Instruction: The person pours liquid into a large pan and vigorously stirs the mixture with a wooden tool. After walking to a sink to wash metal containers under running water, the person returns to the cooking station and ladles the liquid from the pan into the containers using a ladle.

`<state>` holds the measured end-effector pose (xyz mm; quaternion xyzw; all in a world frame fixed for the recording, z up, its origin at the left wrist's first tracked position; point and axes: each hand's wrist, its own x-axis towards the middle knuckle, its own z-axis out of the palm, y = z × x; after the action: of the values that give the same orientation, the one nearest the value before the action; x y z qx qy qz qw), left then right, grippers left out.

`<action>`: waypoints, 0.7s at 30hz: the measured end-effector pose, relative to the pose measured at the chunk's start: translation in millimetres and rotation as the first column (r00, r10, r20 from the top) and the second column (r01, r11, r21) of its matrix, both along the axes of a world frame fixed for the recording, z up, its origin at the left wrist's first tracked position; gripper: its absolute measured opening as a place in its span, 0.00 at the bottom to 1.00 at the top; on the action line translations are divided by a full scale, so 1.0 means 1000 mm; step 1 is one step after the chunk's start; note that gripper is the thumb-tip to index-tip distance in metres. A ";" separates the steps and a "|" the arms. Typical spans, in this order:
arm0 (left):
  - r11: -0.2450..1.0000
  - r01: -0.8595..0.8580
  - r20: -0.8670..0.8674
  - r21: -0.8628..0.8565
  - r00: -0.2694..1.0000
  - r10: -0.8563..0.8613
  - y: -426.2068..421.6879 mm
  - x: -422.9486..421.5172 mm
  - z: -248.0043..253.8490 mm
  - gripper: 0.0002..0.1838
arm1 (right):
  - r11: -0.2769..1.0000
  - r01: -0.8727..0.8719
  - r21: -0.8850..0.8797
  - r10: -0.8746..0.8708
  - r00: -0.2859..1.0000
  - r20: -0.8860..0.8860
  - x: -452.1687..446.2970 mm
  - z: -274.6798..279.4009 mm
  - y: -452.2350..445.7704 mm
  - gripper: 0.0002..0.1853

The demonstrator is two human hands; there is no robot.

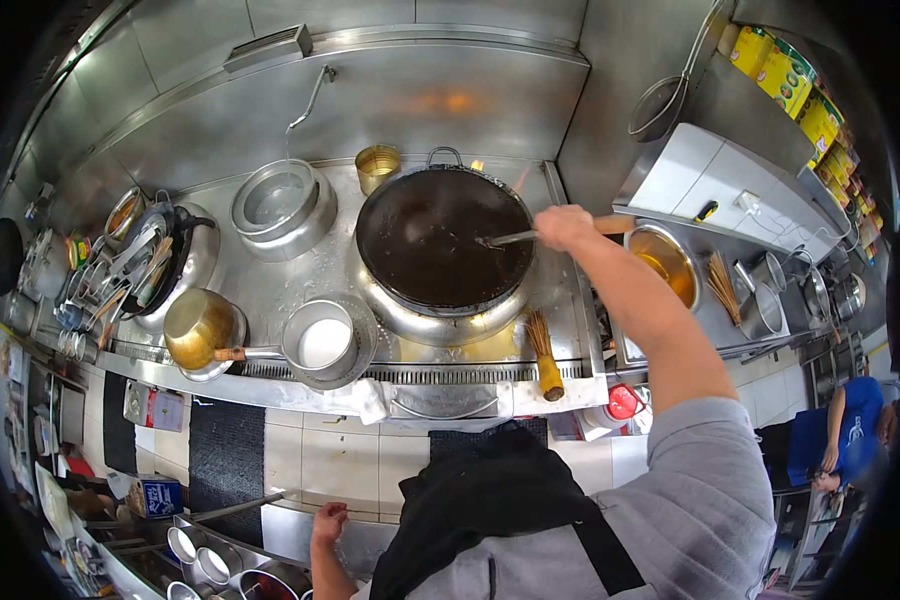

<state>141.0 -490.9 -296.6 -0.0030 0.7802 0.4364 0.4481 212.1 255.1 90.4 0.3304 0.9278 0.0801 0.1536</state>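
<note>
My right hand (567, 228) is closed round a wooden-handled metal cooking tool (515, 238). Its end dips into the right side of a big wok (410, 235), so I cannot tell whether it is a ladle or a spatula. The wok is dark inside, with a shiny surface. Low beside my body, my left hand (330, 522) has its fingers curled in, and nothing shows in them. A bamboo wok brush (545, 360) lies on the stove just in front of the wok's right side.
Left of the wok are a pot of water (280, 195), a saucepan (320, 340) with white contents and a brass-coloured pot (198, 328). A bowl of yellow oil (660, 265) stands at the right. A co-worker in a blue shirt (838, 435) is at far right.
</note>
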 end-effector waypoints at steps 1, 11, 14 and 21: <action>1.000 0.005 -0.003 -0.003 1.000 -0.005 0.003 -0.003 0.006 0.13 | 1.000 0.005 -0.003 -0.005 1.000 -0.003 -0.012 -0.005 -0.014 0.14; 0.999 0.012 -0.014 0.050 1.000 -0.012 0.036 -0.009 0.044 0.17 | 0.999 -0.032 -0.036 0.033 0.998 0.051 0.021 -0.008 0.014 0.14; 0.998 -0.021 0.021 0.059 1.000 0.020 0.034 -0.003 0.049 0.17 | 0.991 -0.054 0.121 0.049 0.998 0.050 -0.019 -0.008 -0.015 0.15; 0.999 -0.040 0.005 0.031 0.999 0.040 0.030 0.014 0.062 0.16 | 0.993 -0.029 -0.111 0.030 0.999 0.012 0.031 -0.048 -0.012 0.15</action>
<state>155.3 -460.7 -234.2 -0.0126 0.7721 0.4574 0.4410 243.0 243.2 42.0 0.3069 0.9345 0.0330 0.1770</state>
